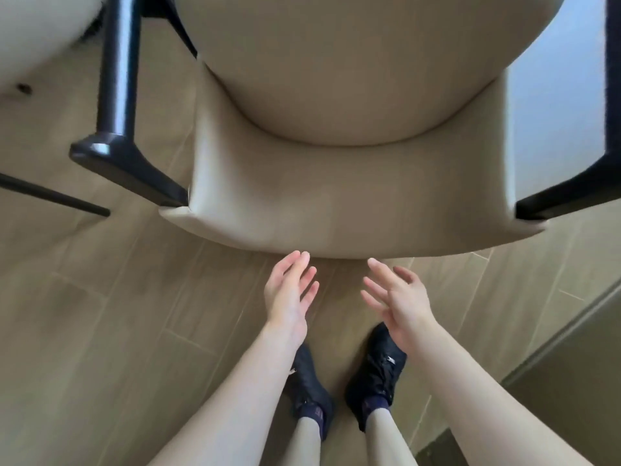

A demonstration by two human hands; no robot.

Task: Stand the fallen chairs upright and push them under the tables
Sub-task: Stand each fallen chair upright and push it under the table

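A beige upholstered chair (336, 183) fills the upper half of the head view. I look down on its curved backrest and rounded seat cushion (353, 62). Dark legs (117, 95) show at its left and right sides. My left hand (289, 294) and my right hand (396, 304) hover side by side just short of the backrest's near edge. Both have their fingers spread, hold nothing, and do not touch the chair.
A second pale, blurred seat (37, 31) sits at the top left, with a thin dark leg (53, 193) below it. The floor is light wooden planks (100, 331). My dark shoes (376, 368) stand below the hands. A dark panel (571, 364) rises at the lower right.
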